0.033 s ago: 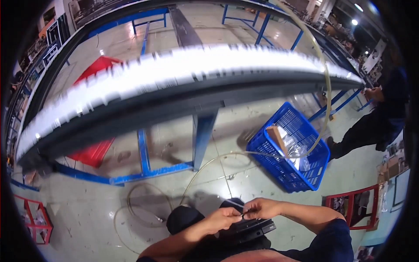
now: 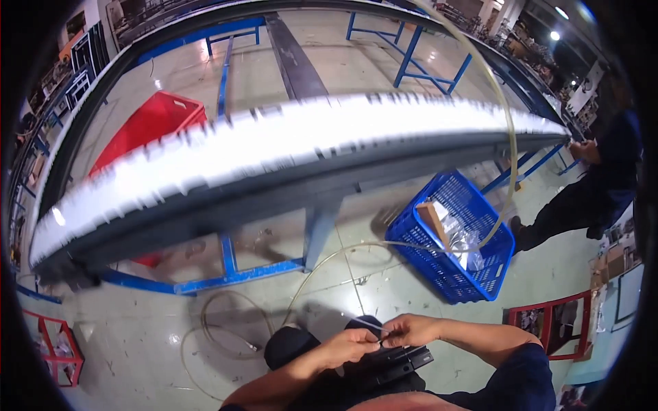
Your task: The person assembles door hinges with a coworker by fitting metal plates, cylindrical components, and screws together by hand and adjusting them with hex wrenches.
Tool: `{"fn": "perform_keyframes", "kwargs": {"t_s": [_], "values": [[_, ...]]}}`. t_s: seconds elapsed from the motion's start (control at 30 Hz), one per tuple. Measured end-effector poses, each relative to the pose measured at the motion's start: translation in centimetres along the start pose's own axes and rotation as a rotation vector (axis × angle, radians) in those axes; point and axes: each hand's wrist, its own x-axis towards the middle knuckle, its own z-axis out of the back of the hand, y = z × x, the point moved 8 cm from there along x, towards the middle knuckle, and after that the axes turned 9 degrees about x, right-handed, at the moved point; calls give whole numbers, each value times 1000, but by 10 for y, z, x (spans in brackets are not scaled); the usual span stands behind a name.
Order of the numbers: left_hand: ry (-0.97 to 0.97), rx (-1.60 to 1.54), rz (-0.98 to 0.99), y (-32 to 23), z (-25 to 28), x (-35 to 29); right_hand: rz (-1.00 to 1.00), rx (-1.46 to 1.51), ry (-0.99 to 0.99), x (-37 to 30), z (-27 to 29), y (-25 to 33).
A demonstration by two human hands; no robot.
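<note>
Low in the frame, just right of centre, the person's two bare hands meet. The left hand is pinched shut on a thin pale strip, like a cable tie or a bit of wire, which runs up and to the left from the fingertips. The right hand comes in from the right, and its fingers close on the same strip where the two hands touch. Just beneath them, resting on the person's lap, lies a flat black device with a ribbed edge.

A clear, yellowish plastic hose curves from the hands' area up across the shiny grey concrete floor, loops at lower left, and arcs high over the right side of the picture. Across the middle stretches a long conveyor line carrying a blurred white row of parts, standing on blue steel legs. Behind it, at upper left, sits a red plastic crate. To the right of centre a blue plastic basket holds a cardboard piece and clear bags. At the far right edge another person in dark clothes stands bent forward, well apart from the hands.
</note>
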Motion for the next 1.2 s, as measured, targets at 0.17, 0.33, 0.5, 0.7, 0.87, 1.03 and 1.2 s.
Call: {"fn": "perform_keyframes", "kwargs": {"t_s": [0.17, 0.33, 0.5, 0.7, 0.87, 1.03, 1.2], "values": [[152, -13, -10, -2, 19, -18, -23, -53, 59, -36, -35, 89], [-432, -729, -206, -20, 30, -110, 48, -108, 32, -110, -64, 205], [-565, -546, -265, -164, -22, -245, 62, 40, -112, -179, -66, 313], [-227, -706, -592, -355, -93, -312, 243, 196, -292, -248, -63, 396], [-180, -532, -697, -412, -126, -311, 340, 324, -391, -288, -41, 398], [-322, -474, -542, -421, -160, -302, 347, 419, -521, -330, 3, 358], [-506, -450, -528, -448, -233, -304, 281, 432, -557, -350, 47, 333]]}}
